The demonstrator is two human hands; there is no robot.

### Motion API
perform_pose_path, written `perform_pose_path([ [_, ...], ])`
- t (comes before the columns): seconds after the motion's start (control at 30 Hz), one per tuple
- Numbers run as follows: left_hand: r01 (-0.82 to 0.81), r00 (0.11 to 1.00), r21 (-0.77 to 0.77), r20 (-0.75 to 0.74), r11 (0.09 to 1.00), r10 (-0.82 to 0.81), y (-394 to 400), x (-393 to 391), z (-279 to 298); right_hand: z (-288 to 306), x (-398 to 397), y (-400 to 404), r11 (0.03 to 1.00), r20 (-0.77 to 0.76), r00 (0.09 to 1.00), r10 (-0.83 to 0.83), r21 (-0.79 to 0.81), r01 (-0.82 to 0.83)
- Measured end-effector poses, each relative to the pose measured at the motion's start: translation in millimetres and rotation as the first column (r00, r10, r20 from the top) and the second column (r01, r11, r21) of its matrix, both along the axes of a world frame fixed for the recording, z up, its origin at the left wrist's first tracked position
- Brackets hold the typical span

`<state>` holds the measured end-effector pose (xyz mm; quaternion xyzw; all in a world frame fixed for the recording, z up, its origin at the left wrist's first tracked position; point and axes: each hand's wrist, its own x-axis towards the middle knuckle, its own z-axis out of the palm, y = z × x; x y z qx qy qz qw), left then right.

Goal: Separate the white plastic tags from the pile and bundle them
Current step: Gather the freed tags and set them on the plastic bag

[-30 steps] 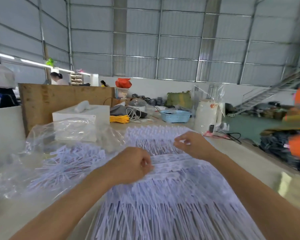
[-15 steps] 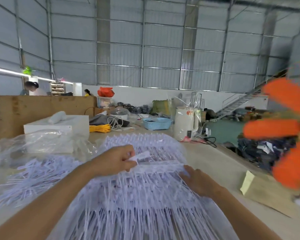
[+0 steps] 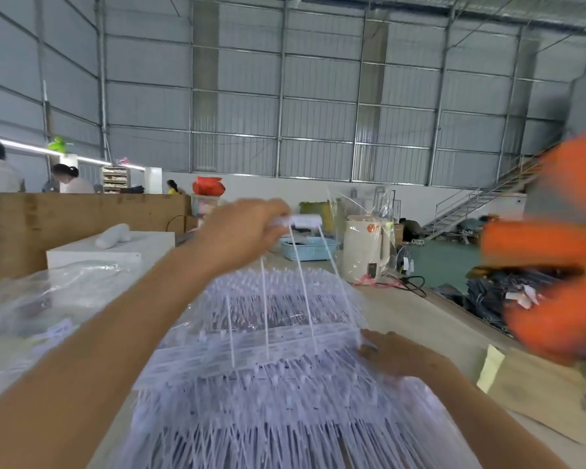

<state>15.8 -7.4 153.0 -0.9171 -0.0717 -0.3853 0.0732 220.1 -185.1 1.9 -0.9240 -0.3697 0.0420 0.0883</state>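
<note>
Big pile of white plastic tags (image 3: pixel 268 394) covered the middle of the pale desk (image 3: pixel 420 319), thin white stems fanned out in rows with flat white header strips running across, partly under clear film. One small strip of white tags (image 3: pixel 301 221) was lifted clear above the pile at 12 o'clock, its long thin stems hanging down to the pile's middle row, lower ends blurred.

Left hand (image 3: pixel 241 231) was raised above the pile, fingers curled, pinching the lifted strip's header at its left end, forearm running down to 7 o'clock. Right hand (image 3: pixel 396 357) lay flat at 3 o'clock of the pile, fingers straight, pressing down on the tags at the end of the middle header strip, forearm running off to 5 o'clock.

Crumpled clear plastic bag (image 3: pixel 58 292) sat at 9 o'clock of the pile. Cream electric kettle (image 3: pixel 364 248) stood at 1 o'clock, light blue plastic basket (image 3: pixel 310 248) just left of it.
</note>
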Motion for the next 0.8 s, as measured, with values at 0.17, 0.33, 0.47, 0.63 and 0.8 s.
perform_pose_path([
  [0.17,0.016,0.953,-0.080,-0.300,0.997,-0.039,5,44,-82,55,-26,20,0.804,-0.160,0.983,0.087,0.594,0.025],
  [0.33,-0.031,0.932,-0.159,-0.361,0.987,-0.029,15,65,-124,32,-55,60,0.742,-0.513,0.811,0.281,0.652,0.155],
  [0.47,0.006,0.928,-0.568,-0.303,0.823,-0.216,32,64,-140,7,-57,82,0.595,-0.539,0.763,0.358,0.761,0.258],
  [0.63,-0.056,0.958,-0.692,-0.241,0.720,-0.158,41,71,-150,3,-60,94,0.585,-0.475,0.805,0.357,0.785,0.204],
  [0.8,-0.118,0.948,-0.691,-0.293,0.713,-0.126,31,74,-147,-1,-54,94,0.567,-0.323,0.887,0.331,0.819,0.087],
])
